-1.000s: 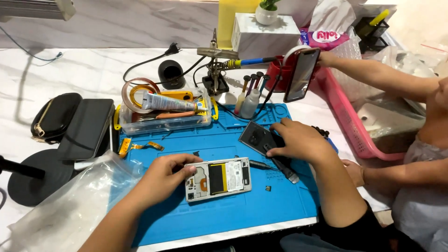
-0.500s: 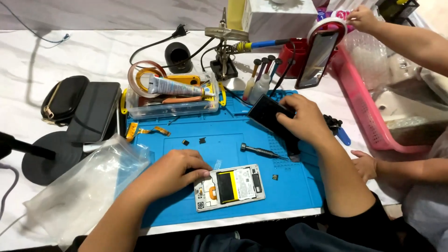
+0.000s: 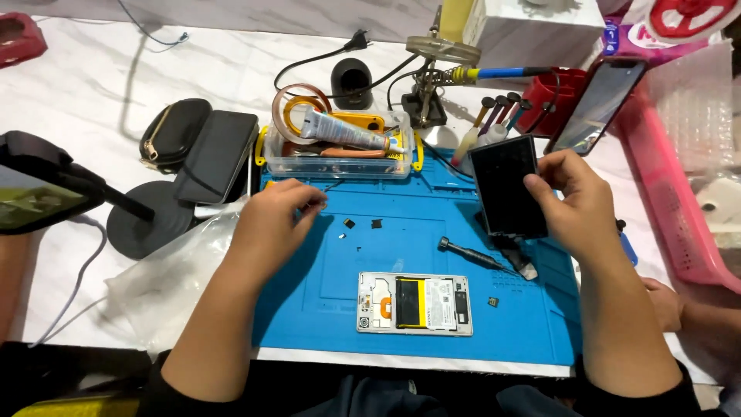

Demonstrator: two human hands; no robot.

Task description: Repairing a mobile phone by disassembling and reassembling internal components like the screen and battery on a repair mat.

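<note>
At the far left, at about nine o'clock, a dark phone on a stand (image 3: pixel 38 193) is seen, with a round black base (image 3: pixel 150 224) beside it. A black zipped pouch (image 3: pixel 174 131) and a flat black case (image 3: pixel 216 154) are laid at ten o'clock, and a clear plastic bag (image 3: pixel 166 282) is spread at the left edge of the blue work mat (image 3: pixel 332 309).

The left hand (image 3: pixel 270 220) is held over the mat's upper left part, fingers curled and pinched together near a thin tool tip; what is pinched cannot be told. A clear plastic box (image 3: pixel 340 150) with a glue tube is set at twelve o'clock behind it. Small black parts (image 3: pixel 363 224) are scattered just right of the hand.

An opened phone body (image 3: pixel 414 303), its yellow-edged battery exposed, is laid flat at six o'clock, untouched. A screwdriver (image 3: pixel 471 255) is laid just right of centre.

A black screen panel (image 3: pixel 505 185) is gripped at its right edge by the right hand (image 3: pixel 575 205), at about two o'clock, tilted up off the mat. A pink basket (image 3: pixel 679 185) is seen at three o'clock.
</note>
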